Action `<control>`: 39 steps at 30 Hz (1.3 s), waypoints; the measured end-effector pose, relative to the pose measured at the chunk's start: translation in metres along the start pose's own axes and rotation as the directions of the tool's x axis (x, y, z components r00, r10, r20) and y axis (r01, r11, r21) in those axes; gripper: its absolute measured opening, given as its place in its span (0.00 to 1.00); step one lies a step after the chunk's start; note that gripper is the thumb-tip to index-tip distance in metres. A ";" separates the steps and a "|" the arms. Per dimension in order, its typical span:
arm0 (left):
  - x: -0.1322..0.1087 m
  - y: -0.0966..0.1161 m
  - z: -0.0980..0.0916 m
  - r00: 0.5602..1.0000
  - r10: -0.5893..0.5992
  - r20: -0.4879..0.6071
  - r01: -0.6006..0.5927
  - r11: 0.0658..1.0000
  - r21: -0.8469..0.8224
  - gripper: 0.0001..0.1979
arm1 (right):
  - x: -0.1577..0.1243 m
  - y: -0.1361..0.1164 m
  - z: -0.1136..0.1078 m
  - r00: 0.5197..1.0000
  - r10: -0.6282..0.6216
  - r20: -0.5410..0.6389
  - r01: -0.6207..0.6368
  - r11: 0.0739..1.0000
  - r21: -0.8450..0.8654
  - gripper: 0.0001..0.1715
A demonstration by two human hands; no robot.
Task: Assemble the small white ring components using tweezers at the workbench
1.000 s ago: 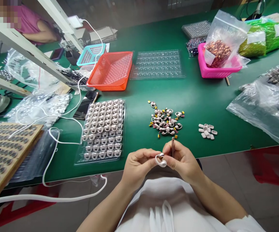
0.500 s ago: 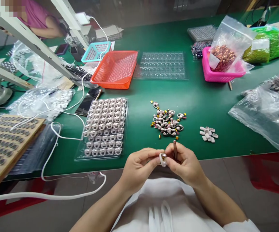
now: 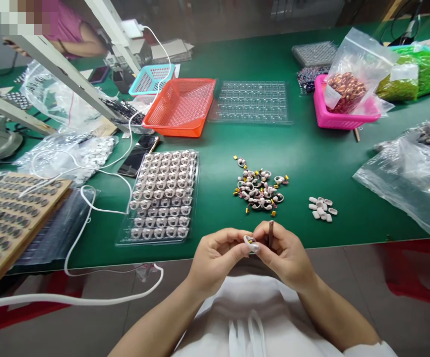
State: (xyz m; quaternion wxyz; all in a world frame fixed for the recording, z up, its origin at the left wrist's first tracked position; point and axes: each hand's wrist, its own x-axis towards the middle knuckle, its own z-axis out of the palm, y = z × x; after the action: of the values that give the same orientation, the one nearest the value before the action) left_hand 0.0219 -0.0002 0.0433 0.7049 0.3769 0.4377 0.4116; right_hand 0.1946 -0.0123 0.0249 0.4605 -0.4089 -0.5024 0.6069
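Note:
In front of my body, at the table's near edge, a small white curved earphone piece (image 3: 251, 243) with a bit of yellow inside is held between my two hands. My left hand (image 3: 215, 258) pinches its left side with thumb and forefinger. On the other side my right hand (image 3: 285, 253) grips it with the thumb and fingertips, and a thin brown stick (image 3: 271, 235) is tucked upright between its fingers. Beyond lies a pile of similar earphone pieces (image 3: 259, 189) with yellow tabs. To the right sit several small white caps (image 3: 322, 208).
A clear tray full of earphone parts (image 3: 162, 193) lies left, near a phone (image 3: 138, 155) and white cable (image 3: 106, 210). Farther back stand an orange basket (image 3: 179, 130), a transparent tray (image 3: 252, 101) and a pink basket (image 3: 344, 121). A plastic bag (image 3: 393, 173) lies right. Another person's arm (image 3: 84, 44) shows far left.
The earphone piece has turned in my fingers and lies more tilted, showing yellow in its opening. My hands stay in nearly the same place; the whole view has shifted slightly.

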 end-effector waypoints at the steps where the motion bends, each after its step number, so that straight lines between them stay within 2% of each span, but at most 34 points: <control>1: 0.000 0.000 0.000 1.000 -0.006 0.004 0.006 1.000 -0.012 0.05 | -0.001 -0.001 -0.003 1.000 -0.018 0.011 0.018 1.000 -0.026 0.08; 3: 0.000 -0.002 -0.001 1.000 0.004 0.000 -0.004 1.000 -0.025 0.06 | -0.002 -0.004 -0.010 0.998 -0.067 0.006 0.067 0.996 -0.051 0.09; 6: 0.001 -0.004 -0.004 1.000 0.017 -0.015 -0.018 0.999 -0.042 0.07 | -0.002 -0.007 -0.021 0.986 -0.158 -0.058 0.155 0.987 -0.051 0.16; 11: -0.001 -0.002 -0.004 0.999 0.019 -0.047 -0.021 0.998 -0.054 0.09 | -0.003 -0.010 -0.032 0.929 -0.317 -0.189 0.300 0.947 -0.112 0.22; 17: -0.003 0.003 -0.002 0.989 0.088 -0.115 -0.083 0.996 0.045 0.10 | -0.014 -0.006 -0.030 0.921 -0.363 -0.144 0.370 0.928 0.031 0.16; 20: -0.003 0.003 -0.002 0.983 0.131 -0.129 -0.116 0.986 0.123 0.10 | -0.016 -0.006 -0.028 0.910 -0.394 -0.128 0.398 0.917 0.007 0.12; 24: -0.004 0.002 -0.002 0.977 0.170 -0.130 -0.148 0.975 0.165 0.10 | -0.015 -0.007 -0.027 0.899 -0.421 -0.120 0.419 0.907 -0.042 0.13; 31: -0.004 0.001 -0.002 0.976 0.180 -0.125 -0.159 0.973 0.166 0.07 | -0.015 -0.006 -0.027 0.902 -0.419 -0.102 0.413 0.908 -0.068 0.14; 39: -0.003 0.003 -0.002 0.976 0.175 -0.129 -0.147 0.968 0.202 0.08 | -0.013 -0.003 -0.027 0.896 -0.431 -0.107 0.429 0.902 -0.046 0.13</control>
State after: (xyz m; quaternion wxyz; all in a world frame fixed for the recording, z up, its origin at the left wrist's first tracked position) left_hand 0.0187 -0.0017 0.0463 0.5957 0.4463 0.4932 0.4502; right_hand 0.2239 -0.0189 0.0242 0.6067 -0.3269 -0.5595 0.4603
